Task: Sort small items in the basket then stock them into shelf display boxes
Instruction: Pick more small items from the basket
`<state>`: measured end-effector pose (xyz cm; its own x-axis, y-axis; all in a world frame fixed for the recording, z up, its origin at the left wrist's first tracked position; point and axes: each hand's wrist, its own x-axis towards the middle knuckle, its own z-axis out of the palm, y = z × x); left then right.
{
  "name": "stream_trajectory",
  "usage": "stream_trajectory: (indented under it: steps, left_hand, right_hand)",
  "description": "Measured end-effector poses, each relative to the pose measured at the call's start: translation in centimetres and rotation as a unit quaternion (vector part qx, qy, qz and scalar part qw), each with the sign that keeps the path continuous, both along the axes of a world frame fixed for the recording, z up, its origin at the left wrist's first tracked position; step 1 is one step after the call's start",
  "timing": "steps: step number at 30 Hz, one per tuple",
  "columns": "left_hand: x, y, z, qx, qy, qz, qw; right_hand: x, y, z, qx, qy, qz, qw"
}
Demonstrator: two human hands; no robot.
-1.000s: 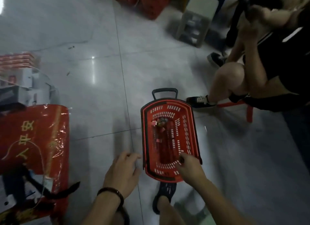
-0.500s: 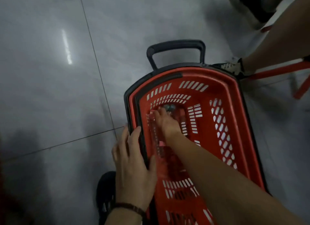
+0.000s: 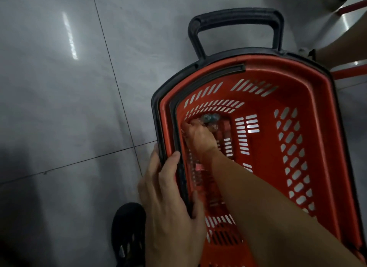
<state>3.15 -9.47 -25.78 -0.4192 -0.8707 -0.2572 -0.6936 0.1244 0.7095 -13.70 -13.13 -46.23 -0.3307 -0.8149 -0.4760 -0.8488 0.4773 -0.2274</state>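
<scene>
While your left hand [image 3: 170,203] grips the rim of the red slotted plastic basket [image 3: 278,75] at 9 o'clock, your right hand [image 3: 200,135] reaches the small wrapped items [image 3: 210,118] heaped at 11 o'clock, its hold unclear; a loose pinch could drop pieces into the slots [image 3: 241,139].

Red slotted basket [image 3: 258,73] w/ black rim, upright on floor; small items [image 3: 210,118], blurry clump, btm far-left corner.
</scene>
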Motion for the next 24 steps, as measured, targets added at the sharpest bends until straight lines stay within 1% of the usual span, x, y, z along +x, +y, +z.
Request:
stream_trajectory:
  steps: [3, 5, 7, 8, 10, 11, 12, 15, 19, 21, 24]
  left_hand:
    - [0.3, -0.3, 0.0, 0.008, -0.017, -0.010, 1.000]
    - [0.4, -0.5, 0.4, 0.016, -0.027, -0.020, 0.999]
    - [0.5, -0.8, 1.0, 0.027, -0.035, -0.024, 0.999]
    - [0.5, -0.9, 1.2, 0.031, -0.036, -0.023, 0.999]
    - [0.5, -0.9, 1.4, 0.034, -0.038, -0.022, 0.998]
    - [0.4, -1.0, 1.4, 0.035, -0.039, -0.020, 0.998]
    - [0.4, -0.9, 1.3, 0.035, -0.043, -0.020, 0.998]
    - [0.4, -0.7, 0.7, 0.027, -0.041, -0.020, 0.999]
    - [0.7, -0.5, -0.1, 0.010, -0.022, -0.015, 1.000]
    - [0.8, -0.3, -0.4, 0.005, -0.022, -0.016, 1.000]
    - [0.7, -0.2, -0.4, 0.000, -0.013, -0.012, 1.000]
  right_hand:
    - [-0.4, 1.0, 0.7, -0.036, -0.024, -0.001, 0.999]
    - [-0.6, 2.2, 1.7, -0.079, -0.064, -0.045, 0.994]
    - [-0.2, 4.0, 2.5, -0.085, -0.086, -0.113, 0.986]
    - [0.1, 4.9, 3.1, -0.079, -0.100, -0.164, 0.978]
    - [0.6, 6.4, 4.3, -0.054, -0.150, -0.295, 0.942]
    - [0.7, 7.1, 4.5, -0.044, -0.163, -0.341, 0.925]
    - [0.8, 7.6, 4.6, -0.037, -0.159, -0.363, 0.917]
    - [1.0, 8.1, 3.7, -0.004, -0.152, -0.379, 0.913]
    - [2.5, 7.2, 1.1, -0.005, -0.211, -0.422, 0.882]
    - [3.7, 7.1, 0.0, 0.001, -0.195, -0.402, 0.894]
    - [5.2, 6.5, -0.8, 0.015, -0.113, -0.359, 0.926]
